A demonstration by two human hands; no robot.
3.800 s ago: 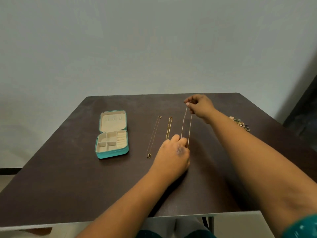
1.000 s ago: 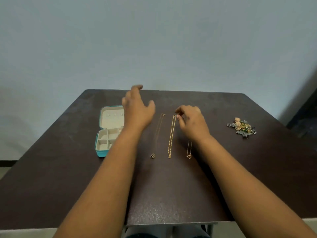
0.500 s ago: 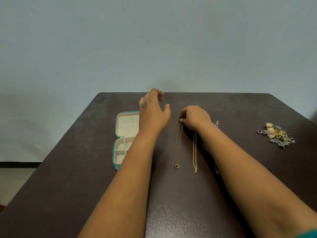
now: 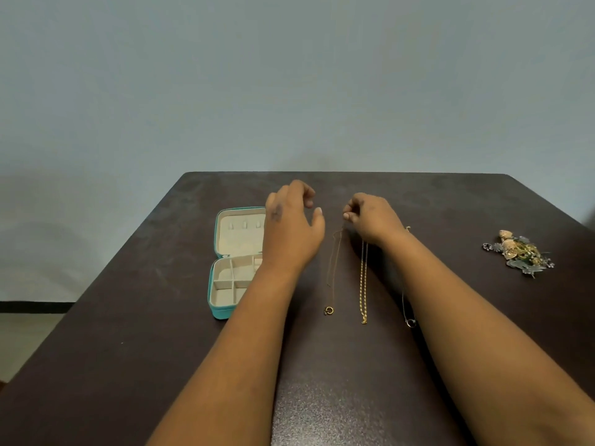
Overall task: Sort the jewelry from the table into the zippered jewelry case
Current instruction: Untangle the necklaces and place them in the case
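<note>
A teal zippered jewelry case (image 4: pixel 222 304) lies open on the dark table (image 4: pixel 128 317), its cream compartments showing. My left hand (image 4: pixel 291 226) hovers over the case's right side, fingers apart, holding nothing. My right hand (image 4: pixel 370 220) pinches the far end of a thin chain with a ring pendant (image 4: pixel 331 278), which runs toward me on the table. To the right of that chain lies a gold chain (image 4: pixel 363 284). A third thin necklace (image 4: pixel 409 320) is mostly hidden under my right forearm.
A heap of small jewelry pieces (image 4: pixel 518 252) sits at the table's right side. A pale wall stands behind the table's far edge.
My right hand let go of the right necklace, passed the gold chain and now pinches the top of the thin pendant chain. My left hand moved up beside the case. The view shifted left.
</note>
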